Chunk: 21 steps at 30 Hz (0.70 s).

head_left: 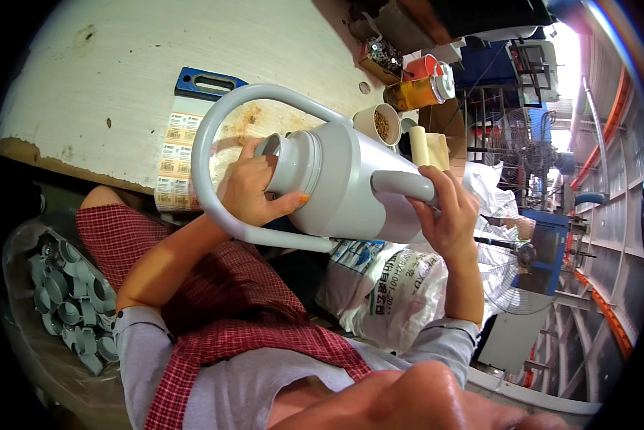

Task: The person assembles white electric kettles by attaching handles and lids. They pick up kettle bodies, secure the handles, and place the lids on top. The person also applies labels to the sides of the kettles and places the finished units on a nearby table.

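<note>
A grey plastic watering can lies on its side across my lap at the table's edge, its round neck facing left. One long tube handle loops from the body out around the neck and back. My left hand is closed on the neck, its fingers curled at the opening and its thumb along the outside. At the other end my right hand grips the short, thick grey tube that stands out from the body. Part of the can's underside is hidden.
Printed labels lie at the table edge beside a blue slotted tool. Behind the can stand a cup of small brass-coloured parts and a yellow jar. Grey parts fill a bag at lower left; a white sack sits below.
</note>
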### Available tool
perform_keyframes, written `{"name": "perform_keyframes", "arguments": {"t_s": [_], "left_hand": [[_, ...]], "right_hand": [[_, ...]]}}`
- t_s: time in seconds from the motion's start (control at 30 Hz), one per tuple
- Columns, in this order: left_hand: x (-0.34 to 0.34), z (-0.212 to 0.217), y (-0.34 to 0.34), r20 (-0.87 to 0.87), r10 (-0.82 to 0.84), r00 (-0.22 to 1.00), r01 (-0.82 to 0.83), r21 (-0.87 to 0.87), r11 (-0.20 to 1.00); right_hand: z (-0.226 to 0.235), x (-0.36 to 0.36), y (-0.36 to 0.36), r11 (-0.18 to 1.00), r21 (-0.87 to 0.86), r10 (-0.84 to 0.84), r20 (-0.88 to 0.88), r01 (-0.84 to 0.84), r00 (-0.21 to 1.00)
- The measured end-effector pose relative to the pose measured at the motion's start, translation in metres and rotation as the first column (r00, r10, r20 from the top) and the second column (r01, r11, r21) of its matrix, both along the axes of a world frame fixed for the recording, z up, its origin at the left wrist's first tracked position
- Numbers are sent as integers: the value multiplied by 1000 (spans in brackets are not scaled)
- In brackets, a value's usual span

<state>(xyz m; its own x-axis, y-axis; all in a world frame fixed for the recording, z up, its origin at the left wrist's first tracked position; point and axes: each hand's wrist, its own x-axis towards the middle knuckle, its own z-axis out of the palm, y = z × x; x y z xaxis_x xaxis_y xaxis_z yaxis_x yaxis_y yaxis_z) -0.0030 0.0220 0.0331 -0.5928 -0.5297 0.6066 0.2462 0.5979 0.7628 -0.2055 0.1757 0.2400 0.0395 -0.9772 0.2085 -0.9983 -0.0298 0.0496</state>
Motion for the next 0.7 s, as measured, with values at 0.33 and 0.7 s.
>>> {"name": "perform_keyframes", "arguments": {"t_s": [0.33,0.7], "left_hand": [[-3,5,-1,-36,-9,999,11,30,999],[-7,4,4,-66,16,998,-15,19,1000]], "right_hand": [[-1,-1,-1,999,23,-27,23,27,999],[-4,-1,0,997,26,-75,34,74,997]]}}
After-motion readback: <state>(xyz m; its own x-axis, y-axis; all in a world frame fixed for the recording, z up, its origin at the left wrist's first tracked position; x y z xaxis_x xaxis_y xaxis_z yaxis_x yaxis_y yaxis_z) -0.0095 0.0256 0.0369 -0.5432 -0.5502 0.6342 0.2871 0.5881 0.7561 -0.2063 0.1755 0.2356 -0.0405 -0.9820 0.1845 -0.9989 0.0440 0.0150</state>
